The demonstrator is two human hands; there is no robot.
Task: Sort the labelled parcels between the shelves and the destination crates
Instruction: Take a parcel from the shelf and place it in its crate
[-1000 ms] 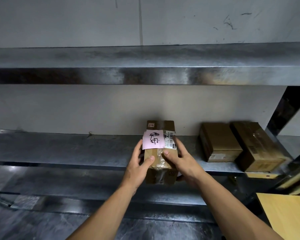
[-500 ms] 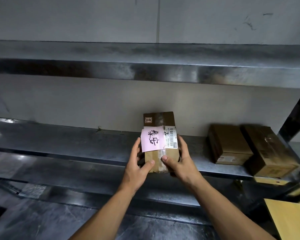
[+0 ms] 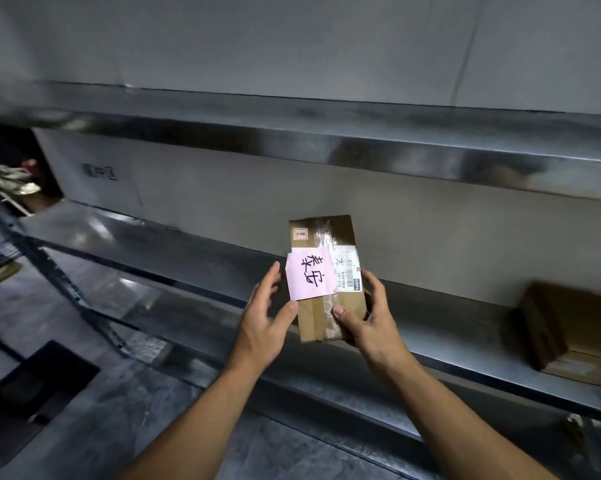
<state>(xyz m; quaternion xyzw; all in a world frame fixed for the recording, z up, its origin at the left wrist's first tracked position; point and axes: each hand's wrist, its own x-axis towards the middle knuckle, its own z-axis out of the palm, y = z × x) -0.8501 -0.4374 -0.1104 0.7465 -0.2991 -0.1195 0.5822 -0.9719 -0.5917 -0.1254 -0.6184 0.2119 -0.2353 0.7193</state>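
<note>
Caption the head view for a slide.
Right hand grips a pink-labelled parcel, left hand touching it, at a steel shelf; box at right.

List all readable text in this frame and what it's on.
"泰安": handwritten in black on the pink note taped to the parcel.
White barcode label on the parcel: print too small to read.
Red-stamped sticker near the parcel's far end: too small to read.
Wall marking at left: blurred, unreadable.
Label on the box at far right: blurred, unreadable.
</note>
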